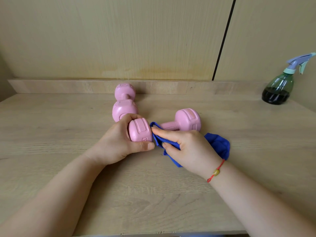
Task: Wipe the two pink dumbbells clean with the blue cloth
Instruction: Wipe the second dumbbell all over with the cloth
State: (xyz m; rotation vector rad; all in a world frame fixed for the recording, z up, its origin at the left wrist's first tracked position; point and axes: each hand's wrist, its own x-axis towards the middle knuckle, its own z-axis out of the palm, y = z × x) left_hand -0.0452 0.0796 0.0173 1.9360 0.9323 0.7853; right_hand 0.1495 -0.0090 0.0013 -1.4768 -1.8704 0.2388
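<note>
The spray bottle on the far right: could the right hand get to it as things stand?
Probably yes. Only bare table lies between the right hand and the spray bottle, and the dumbbell that the left hand grips lies clear of that path. But that hand holds the blue cloth.

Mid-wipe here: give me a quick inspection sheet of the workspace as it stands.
Surface: wooden table, light grain.
Job's things: near dumbbell lies crosswise; far dumbbell lies behind it, end-on; blue cloth bunched against the near dumbbell's handle.
Clutter: spray bottle upright at far right.
Grippers: left hand grips the near dumbbell's left head; right hand holds the blue cloth.
Cables: nothing seen.
Surroundings: wood-panel wall behind.
</note>
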